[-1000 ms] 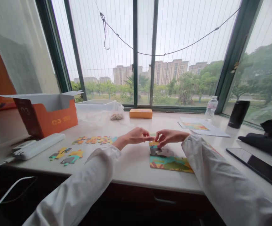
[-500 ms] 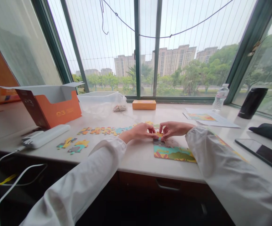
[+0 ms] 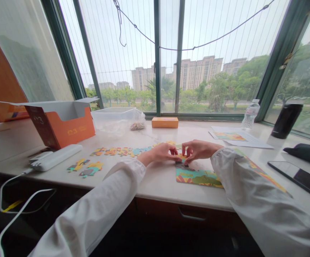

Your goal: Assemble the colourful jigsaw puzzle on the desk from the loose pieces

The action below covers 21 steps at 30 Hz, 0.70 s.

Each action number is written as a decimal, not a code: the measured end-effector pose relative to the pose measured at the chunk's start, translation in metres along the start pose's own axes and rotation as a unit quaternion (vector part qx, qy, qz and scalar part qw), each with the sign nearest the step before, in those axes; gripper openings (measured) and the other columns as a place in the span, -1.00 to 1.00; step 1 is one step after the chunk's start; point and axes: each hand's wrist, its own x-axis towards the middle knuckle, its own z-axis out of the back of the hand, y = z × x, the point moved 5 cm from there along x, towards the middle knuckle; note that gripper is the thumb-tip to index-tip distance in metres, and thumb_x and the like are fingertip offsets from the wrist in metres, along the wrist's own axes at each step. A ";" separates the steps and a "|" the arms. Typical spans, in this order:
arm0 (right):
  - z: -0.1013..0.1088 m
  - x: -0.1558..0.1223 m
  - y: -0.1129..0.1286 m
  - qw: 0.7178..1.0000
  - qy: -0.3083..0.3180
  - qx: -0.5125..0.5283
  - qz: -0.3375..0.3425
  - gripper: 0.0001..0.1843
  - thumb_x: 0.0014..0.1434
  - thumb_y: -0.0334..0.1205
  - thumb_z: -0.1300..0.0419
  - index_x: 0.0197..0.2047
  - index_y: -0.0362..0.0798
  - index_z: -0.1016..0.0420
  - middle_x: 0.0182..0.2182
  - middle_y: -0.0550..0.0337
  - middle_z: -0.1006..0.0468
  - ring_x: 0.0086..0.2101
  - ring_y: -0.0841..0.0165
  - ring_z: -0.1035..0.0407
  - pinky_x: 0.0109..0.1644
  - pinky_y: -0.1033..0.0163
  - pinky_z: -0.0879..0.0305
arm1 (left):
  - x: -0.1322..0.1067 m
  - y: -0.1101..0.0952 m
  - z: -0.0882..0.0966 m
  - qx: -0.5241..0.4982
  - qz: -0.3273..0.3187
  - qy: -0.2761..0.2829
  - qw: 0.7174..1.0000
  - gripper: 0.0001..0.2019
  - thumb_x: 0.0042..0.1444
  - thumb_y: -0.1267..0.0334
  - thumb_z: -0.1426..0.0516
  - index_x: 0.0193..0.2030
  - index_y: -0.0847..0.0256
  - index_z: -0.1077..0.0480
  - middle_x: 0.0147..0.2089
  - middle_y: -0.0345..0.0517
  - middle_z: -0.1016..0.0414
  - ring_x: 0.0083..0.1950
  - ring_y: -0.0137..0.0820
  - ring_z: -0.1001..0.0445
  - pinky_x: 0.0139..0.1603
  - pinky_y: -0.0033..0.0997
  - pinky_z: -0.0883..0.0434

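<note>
Pale and glossy, the tabletop (image 3: 155,185) runs up to a wide window that looks out on trees and tall buildings. Close to its front edge, the left hand (image 3: 160,152) and the right hand (image 3: 199,149) meet with bent fingers and thumbs at a small yellow puzzle piece (image 3: 181,156); whether either one pinches it or only presses it, I cannot tell. That piece sits at the upper left corner of the joined puzzle section (image 3: 198,177), whose teal and green strip lies flat below the right hand. By my reading, the step in hand is seating this piece against its neighbours, and the move calls for lining up the tabs, then pressing evenly without shifting the strip. Beyond the left wrist, a row of puzzle pieces (image 3: 119,151) stretches leftward, with two small clusters (image 3: 91,169) nearer the edge. Farther out stand an orange carton (image 3: 165,122) under the window and a larger open box (image 3: 74,126) at the left, while a clear bottle (image 3: 250,114) and a black tumbler (image 3: 287,120) stand at the right.
</note>
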 end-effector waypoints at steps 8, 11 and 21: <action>0.000 0.005 -0.012 0.997 -0.016 -0.076 -0.010 -0.35 -0.24 0.36 -0.41 -0.18 0.09 -0.57 -0.27 0.22 -0.60 -0.28 0.30 -0.44 -0.29 0.29 -0.22 | -0.001 -0.002 -0.001 0.003 -0.003 0.003 1.000 -0.56 0.02 -0.17 -0.27 -0.23 0.21 -0.54 -0.23 -0.14 -0.59 -0.20 -0.37 -0.49 -0.20 -0.46 -0.33; -0.001 0.007 -0.013 0.998 -0.012 -0.067 -0.012 -0.32 -0.25 0.37 -0.41 -0.16 0.09 -0.58 -0.26 0.22 -0.58 -0.28 0.30 -0.43 -0.29 0.29 -0.23 | -0.002 -0.003 -0.002 -0.001 -0.002 0.005 1.000 -0.54 0.01 -0.17 -0.27 -0.19 0.21 -0.53 -0.21 -0.12 -0.59 -0.20 -0.37 -0.50 -0.19 -0.45 -0.35; -0.005 0.004 -0.007 0.999 0.017 -0.033 -0.015 -0.36 -0.21 0.37 -0.40 -0.21 0.05 -0.60 -0.28 0.19 -0.59 -0.32 0.29 -0.41 -0.26 0.23 -0.26 | -0.004 -0.004 0.001 0.002 0.014 -0.007 1.000 -0.43 -0.09 -0.20 -0.33 -0.08 0.20 -0.47 -0.22 -0.14 -0.55 -0.23 -0.36 -0.50 -0.23 -0.44 -0.34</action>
